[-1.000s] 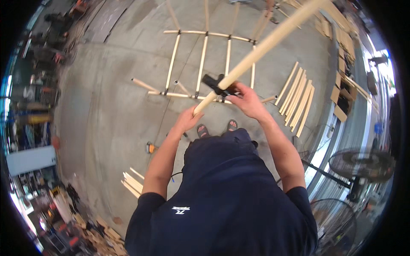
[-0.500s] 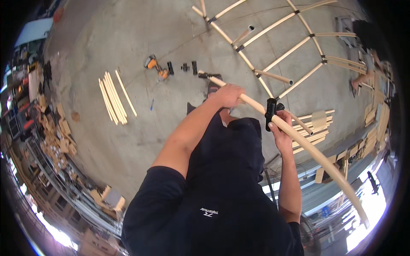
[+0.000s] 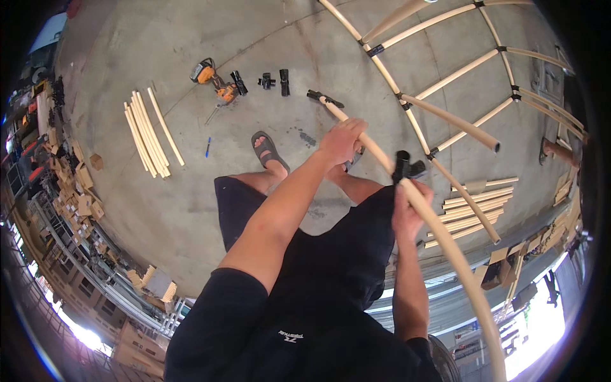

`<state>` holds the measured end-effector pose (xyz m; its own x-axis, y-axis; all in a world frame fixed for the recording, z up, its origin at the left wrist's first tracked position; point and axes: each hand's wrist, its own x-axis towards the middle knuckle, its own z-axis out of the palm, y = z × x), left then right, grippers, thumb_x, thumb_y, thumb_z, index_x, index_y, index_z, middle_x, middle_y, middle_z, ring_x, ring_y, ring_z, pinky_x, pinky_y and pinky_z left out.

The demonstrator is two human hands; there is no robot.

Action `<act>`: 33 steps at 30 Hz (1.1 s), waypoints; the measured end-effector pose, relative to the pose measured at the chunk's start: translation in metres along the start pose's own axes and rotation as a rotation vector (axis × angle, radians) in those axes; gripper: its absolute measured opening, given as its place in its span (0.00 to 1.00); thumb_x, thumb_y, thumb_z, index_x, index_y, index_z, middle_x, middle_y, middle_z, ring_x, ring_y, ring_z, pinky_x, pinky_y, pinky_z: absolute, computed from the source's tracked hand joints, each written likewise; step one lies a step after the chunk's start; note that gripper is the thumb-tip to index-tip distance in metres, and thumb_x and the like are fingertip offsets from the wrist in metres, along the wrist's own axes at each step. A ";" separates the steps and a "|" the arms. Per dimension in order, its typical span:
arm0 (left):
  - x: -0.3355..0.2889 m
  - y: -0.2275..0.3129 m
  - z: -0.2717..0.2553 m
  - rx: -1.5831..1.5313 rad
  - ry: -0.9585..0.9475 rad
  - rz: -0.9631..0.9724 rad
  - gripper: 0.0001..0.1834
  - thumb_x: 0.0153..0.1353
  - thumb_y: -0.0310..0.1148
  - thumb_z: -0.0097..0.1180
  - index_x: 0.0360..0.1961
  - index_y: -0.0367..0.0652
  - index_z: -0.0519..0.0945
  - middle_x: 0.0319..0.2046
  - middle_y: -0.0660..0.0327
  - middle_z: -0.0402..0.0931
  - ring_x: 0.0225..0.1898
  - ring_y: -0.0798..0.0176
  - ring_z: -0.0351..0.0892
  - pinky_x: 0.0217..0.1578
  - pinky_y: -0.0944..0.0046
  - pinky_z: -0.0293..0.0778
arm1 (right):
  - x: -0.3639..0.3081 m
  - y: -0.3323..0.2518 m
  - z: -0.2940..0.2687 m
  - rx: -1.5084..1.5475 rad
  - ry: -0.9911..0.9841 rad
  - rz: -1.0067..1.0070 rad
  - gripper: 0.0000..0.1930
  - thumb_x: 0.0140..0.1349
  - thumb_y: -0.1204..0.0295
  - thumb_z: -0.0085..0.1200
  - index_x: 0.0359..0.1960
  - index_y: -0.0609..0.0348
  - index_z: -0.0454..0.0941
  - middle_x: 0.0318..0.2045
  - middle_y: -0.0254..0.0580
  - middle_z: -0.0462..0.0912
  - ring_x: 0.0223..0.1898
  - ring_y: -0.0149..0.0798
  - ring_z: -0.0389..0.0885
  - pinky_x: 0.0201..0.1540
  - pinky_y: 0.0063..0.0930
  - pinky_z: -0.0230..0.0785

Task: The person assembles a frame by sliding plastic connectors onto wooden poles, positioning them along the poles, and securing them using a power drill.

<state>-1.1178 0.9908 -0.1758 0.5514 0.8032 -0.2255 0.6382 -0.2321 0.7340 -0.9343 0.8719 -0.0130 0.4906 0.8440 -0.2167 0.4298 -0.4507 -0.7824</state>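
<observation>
Long tan wooden pole (image 3: pixel 382 162) sits gripped in both hands: left hand (image 3: pixel 342 141) clamped farther along it, right hand (image 3: pixel 407 213) wrapped just below the black plastic connector (image 3: pixel 405 167). Looks like mid-fitting; next probably seating that connector snug.

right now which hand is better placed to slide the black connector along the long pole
Right. The right hand already sits at the black connector on the long pole. The left hand grips the bare pole farther toward its far end, apart from the connector.
</observation>
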 end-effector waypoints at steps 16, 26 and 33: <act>0.026 -0.285 0.118 -0.906 0.209 -0.833 0.28 0.73 0.46 0.53 0.66 0.38 0.70 0.45 0.54 0.84 0.49 0.58 0.82 0.52 0.60 0.74 | 0.045 0.007 0.025 0.026 0.512 -0.041 0.22 0.68 0.56 0.58 0.52 0.62 0.75 0.30 0.42 0.80 0.21 0.30 0.77 0.17 0.22 0.69; 0.045 -0.294 0.145 -0.714 0.227 -0.429 0.24 0.72 0.45 0.54 0.63 0.44 0.75 0.48 0.48 0.80 0.53 0.50 0.79 0.57 0.56 0.72 | -0.060 0.158 -0.005 0.271 0.742 0.200 0.23 0.72 0.51 0.53 0.47 0.62 0.77 0.20 0.37 0.76 0.17 0.27 0.73 0.14 0.18 0.61; 0.036 -0.306 0.124 -0.351 0.169 -0.388 0.27 0.68 0.42 0.58 0.67 0.52 0.74 0.56 0.42 0.77 0.61 0.40 0.74 0.61 0.52 0.71 | -0.132 0.400 0.008 0.753 0.572 0.717 0.19 0.73 0.51 0.52 0.47 0.54 0.79 0.25 0.34 0.81 0.17 0.25 0.72 0.16 0.18 0.61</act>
<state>-1.2267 1.0229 -0.4880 0.1991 0.8770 -0.4374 0.5445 0.2721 0.7934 -0.8335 0.5828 -0.3020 0.7873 0.1295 -0.6028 -0.5417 -0.3216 -0.7766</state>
